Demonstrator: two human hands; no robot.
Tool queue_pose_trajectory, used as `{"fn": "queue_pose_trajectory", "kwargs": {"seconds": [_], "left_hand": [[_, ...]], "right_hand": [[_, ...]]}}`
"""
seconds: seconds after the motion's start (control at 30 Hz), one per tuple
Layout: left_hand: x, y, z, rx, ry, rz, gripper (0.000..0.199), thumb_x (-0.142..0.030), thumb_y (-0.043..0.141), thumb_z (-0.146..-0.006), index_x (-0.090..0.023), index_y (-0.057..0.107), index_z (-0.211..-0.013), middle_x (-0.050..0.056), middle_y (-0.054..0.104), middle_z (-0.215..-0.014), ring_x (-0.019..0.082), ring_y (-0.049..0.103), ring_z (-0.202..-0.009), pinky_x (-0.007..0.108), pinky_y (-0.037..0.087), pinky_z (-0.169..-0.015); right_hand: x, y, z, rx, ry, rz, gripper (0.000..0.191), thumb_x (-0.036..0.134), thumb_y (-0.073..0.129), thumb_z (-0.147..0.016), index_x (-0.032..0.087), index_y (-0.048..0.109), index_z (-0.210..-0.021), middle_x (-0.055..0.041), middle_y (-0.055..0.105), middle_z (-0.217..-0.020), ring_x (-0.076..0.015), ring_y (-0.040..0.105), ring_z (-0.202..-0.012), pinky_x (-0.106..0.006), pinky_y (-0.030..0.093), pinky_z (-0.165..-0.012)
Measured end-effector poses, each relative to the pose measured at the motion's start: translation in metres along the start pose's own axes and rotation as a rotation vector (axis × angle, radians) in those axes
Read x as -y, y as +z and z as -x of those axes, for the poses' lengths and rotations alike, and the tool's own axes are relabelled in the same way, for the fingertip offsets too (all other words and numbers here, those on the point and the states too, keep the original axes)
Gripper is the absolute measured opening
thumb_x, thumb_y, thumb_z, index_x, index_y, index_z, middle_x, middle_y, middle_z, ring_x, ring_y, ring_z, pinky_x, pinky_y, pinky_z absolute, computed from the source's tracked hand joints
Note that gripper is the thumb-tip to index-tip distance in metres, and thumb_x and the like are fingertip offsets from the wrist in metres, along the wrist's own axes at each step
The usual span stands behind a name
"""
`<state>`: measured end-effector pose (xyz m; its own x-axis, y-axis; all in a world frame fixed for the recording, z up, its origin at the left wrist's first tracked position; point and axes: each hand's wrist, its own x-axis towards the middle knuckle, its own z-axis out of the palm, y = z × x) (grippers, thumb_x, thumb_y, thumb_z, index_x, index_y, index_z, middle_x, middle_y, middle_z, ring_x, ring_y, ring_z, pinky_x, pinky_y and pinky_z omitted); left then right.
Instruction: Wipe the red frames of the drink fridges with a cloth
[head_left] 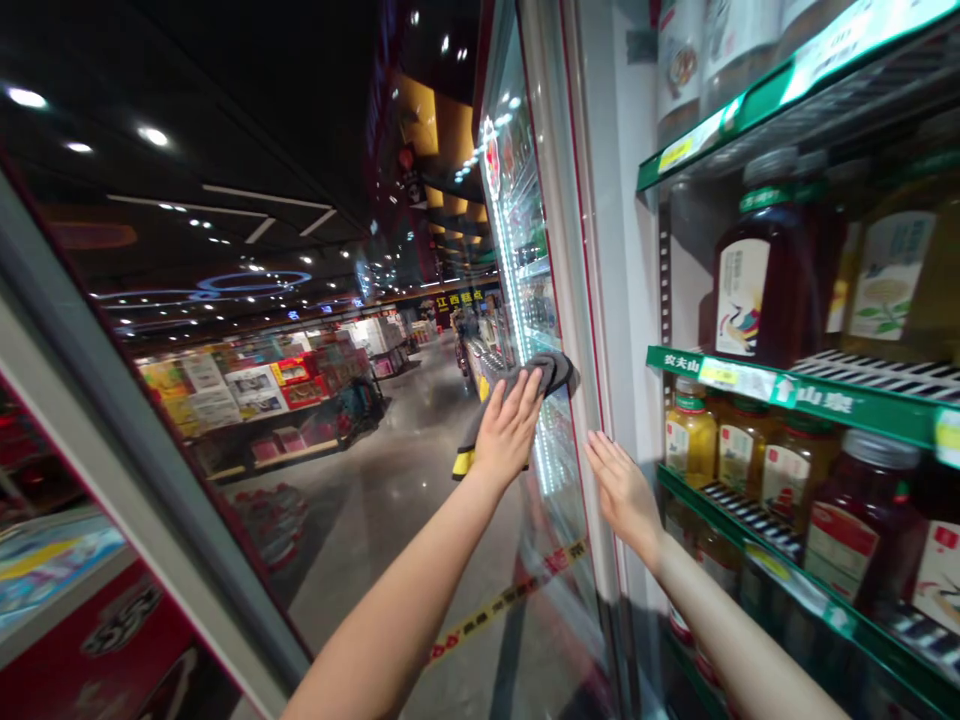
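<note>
My left hand [511, 425] lies with outstretched fingers on a grey cloth [553, 372] with a yellow patch at its lower end, holding it against the glass door [375, 520]. The cloth is bunched above the fingertips. To the right, my right hand [621, 490] has its fingers stretched out and close together, the tips at the pale upright frame [581, 250] beside the shelves. Nothing shows in that hand. Its palm is turned partly away, and I cannot tell how firmly it touches the frame.
Shelves with green edge strips [825, 400] hold several bottles [761, 270] close by my right arm. The door's grey outer frame [150, 480] slants across the left. Beyond the glass are a tiled floor [405, 480], stocked display stands [262, 390] and a red-sided counter [112, 640].
</note>
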<state>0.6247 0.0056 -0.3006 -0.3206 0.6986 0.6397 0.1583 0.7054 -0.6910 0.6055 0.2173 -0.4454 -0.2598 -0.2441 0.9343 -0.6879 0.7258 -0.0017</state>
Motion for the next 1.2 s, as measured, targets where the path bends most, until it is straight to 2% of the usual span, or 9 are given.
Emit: {"fn": "queue_pose_trajectory", "kwargs": {"seconds": [0.2,0.43,0.63,0.73,0.83,0.9,1.0,1.1,1.2], "left_hand": [[-0.049,0.026,0.064,0.134,0.41,0.043,0.054,-0.021,0.052,-0.093,-0.009,0.05,-0.146,0.013,0.02,-0.168,0.022,0.03,-0.152,0.041,0.023,-0.128],[-0.054,0.038,0.024,0.083,0.15,0.007,0.053,-0.02,0.043,-0.099,-0.009,0.043,-0.151,0.012,0.02,-0.168,0.027,0.027,-0.153,0.051,0.022,-0.128],[-0.103,0.055,0.077,0.175,0.391,0.096,0.047,-0.017,0.048,-0.093,-0.015,0.06,-0.138,0.005,0.038,-0.162,0.019,0.028,-0.153,0.038,0.023,-0.13],[-0.089,0.048,0.068,0.191,0.338,0.113,0.048,-0.018,0.048,-0.094,-0.015,0.057,-0.141,0.005,0.031,-0.165,0.02,0.023,-0.155,0.043,0.022,-0.13],[-0.055,0.032,0.042,0.131,0.093,0.077,0.051,-0.02,0.045,-0.098,-0.014,0.046,-0.149,0.008,0.02,-0.168,0.025,0.018,-0.156,0.052,0.019,-0.13],[-0.042,0.021,0.043,0.112,0.026,0.034,0.054,-0.019,0.044,-0.099,-0.013,0.042,-0.152,0.01,0.02,-0.167,0.027,0.019,-0.155,0.055,0.019,-0.129],[-0.048,0.008,0.082,0.163,0.182,0.019,0.052,-0.019,0.044,-0.099,-0.011,0.044,-0.15,0.011,0.026,-0.166,0.024,0.026,-0.154,0.05,0.022,-0.129],[-0.055,-0.002,0.121,0.205,0.357,0.033,0.045,-0.023,0.044,-0.1,-0.018,0.055,-0.143,0.0,0.033,-0.164,0.013,0.029,-0.152,0.034,0.026,-0.128],[-0.028,-0.014,0.119,0.233,0.323,0.043,0.044,-0.023,0.045,-0.1,-0.019,0.056,-0.142,0.001,0.029,-0.165,0.016,0.028,-0.153,0.04,0.024,-0.129]], "right_hand": [[-0.012,-0.013,0.01,0.007,-0.003,-0.011,0.075,0.001,0.037,-0.088,0.02,0.026,-0.16,-0.0132,0.045,-0.157,-0.0256,0.035,-0.149,-0.054,0.044,-0.116],[-0.015,-0.022,0.011,-0.04,0.08,-0.009,0.081,-0.002,0.037,-0.086,0.026,0.025,-0.161,-0.0108,0.035,-0.163,-0.0288,0.025,-0.153,-0.059,0.041,-0.117],[-0.006,-0.022,0.018,0.002,0.062,-0.047,0.08,-0.001,0.037,-0.085,0.026,0.026,-0.16,-0.0103,0.031,-0.165,-0.0277,0.024,-0.153,-0.058,0.039,-0.118],[-0.002,-0.024,0.019,-0.002,0.067,-0.056,0.08,-0.001,0.037,-0.086,0.027,0.027,-0.16,-0.0105,0.032,-0.164,-0.0285,0.025,-0.153,-0.06,0.039,-0.118],[0.005,-0.025,0.015,-0.033,0.102,-0.077,0.08,-0.002,0.035,-0.087,0.03,0.027,-0.16,-0.0105,0.034,-0.164,-0.0283,0.027,-0.152,-0.06,0.04,-0.117],[0.01,-0.024,0.013,-0.045,0.113,-0.092,0.081,-0.003,0.034,-0.088,0.031,0.026,-0.16,-0.0106,0.034,-0.164,-0.028,0.027,-0.152,-0.06,0.041,-0.117],[0.016,-0.019,0.016,-0.031,0.079,-0.108,0.081,-0.003,0.035,-0.088,0.032,0.023,-0.161,-0.0107,0.032,-0.165,-0.0292,0.028,-0.152,-0.062,0.041,-0.116],[0.02,-0.013,0.019,-0.01,0.031,-0.128,0.081,-0.001,0.038,-0.088,0.031,0.022,-0.161,-0.0104,0.029,-0.166,-0.0305,0.029,-0.152,-0.063,0.04,-0.116],[0.025,-0.008,0.015,-0.001,0.034,-0.143,0.079,-0.001,0.039,-0.089,0.03,0.026,-0.16,-0.0106,0.03,-0.165,-0.0312,0.029,-0.151,-0.064,0.04,-0.116]]}}
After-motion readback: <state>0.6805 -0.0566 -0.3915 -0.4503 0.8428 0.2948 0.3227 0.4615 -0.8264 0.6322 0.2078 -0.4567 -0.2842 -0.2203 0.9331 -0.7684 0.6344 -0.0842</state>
